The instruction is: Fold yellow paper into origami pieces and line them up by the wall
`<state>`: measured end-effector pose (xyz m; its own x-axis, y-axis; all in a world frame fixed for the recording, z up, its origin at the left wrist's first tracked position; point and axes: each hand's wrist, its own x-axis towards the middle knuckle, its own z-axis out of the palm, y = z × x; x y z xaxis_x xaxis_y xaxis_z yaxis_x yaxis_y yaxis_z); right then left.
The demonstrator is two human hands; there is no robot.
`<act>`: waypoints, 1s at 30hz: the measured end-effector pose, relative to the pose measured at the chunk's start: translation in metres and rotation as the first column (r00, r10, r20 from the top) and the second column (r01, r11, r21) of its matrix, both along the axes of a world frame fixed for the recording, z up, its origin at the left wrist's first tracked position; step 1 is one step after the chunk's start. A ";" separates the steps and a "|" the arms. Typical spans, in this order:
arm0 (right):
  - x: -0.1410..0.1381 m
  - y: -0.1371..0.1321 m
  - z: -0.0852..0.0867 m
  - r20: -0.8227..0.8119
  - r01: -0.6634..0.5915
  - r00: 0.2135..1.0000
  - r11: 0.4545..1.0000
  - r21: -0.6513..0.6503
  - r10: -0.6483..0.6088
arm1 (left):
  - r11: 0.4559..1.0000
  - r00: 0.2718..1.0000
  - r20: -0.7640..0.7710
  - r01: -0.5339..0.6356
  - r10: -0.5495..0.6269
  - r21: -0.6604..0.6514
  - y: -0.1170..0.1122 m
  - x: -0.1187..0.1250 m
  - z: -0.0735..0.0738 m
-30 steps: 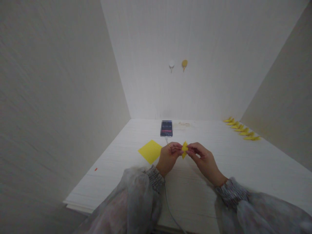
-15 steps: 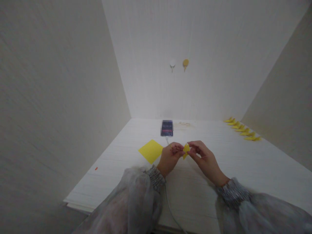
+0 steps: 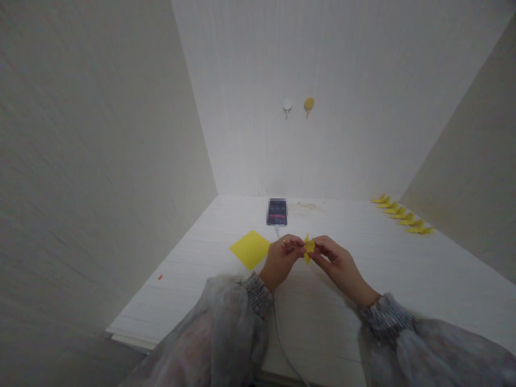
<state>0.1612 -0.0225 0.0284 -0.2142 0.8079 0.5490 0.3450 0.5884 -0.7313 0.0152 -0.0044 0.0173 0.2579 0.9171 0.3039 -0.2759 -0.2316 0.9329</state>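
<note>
Between my two hands, just above the white table, is a small folded yellow paper piece [image 3: 308,248] with pointed ends up and down. My left hand [image 3: 282,259] pinches its left side, with a ring on one finger. The thumb and fingertips of my right hand [image 3: 337,264] close on its right side. A flat square of yellow paper [image 3: 249,249] lies cornerwise on the table, its right corner beside my left hand. At the far right, several folded yellow paper cranes [image 3: 407,219] stand in a slanting row.
A phone [image 3: 277,212] lies near the back wall, with a white cable [image 3: 281,338] running under my left wrist to the front edge. Two hooks, one white [image 3: 287,105] and one yellow [image 3: 308,103], are on the wall. A small orange bit [image 3: 160,277] lies at left.
My right hand's upper fingers have come down and in, closing on the folded paper. The paper has turned slightly, so its points stand more upright. My left hand stays almost in place.
</note>
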 end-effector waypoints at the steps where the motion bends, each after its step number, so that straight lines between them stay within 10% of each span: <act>1: 0.000 0.000 0.000 -0.015 0.003 1.000 1.000 -0.005 -0.003 | 1.000 1.000 0.007 0.005 -0.005 -0.014 0.001 0.000 0.000; 18: 0.002 -0.002 -0.001 -0.402 -0.129 0.915 0.964 -0.232 0.025 | 0.993 0.989 -0.146 0.005 0.012 0.121 -0.005 -0.008 0.010; 30: 0.000 -0.007 0.002 -0.355 -0.141 0.934 0.962 -0.235 0.051 | 0.997 0.996 -0.077 -0.042 0.047 0.060 -0.006 -0.006 0.009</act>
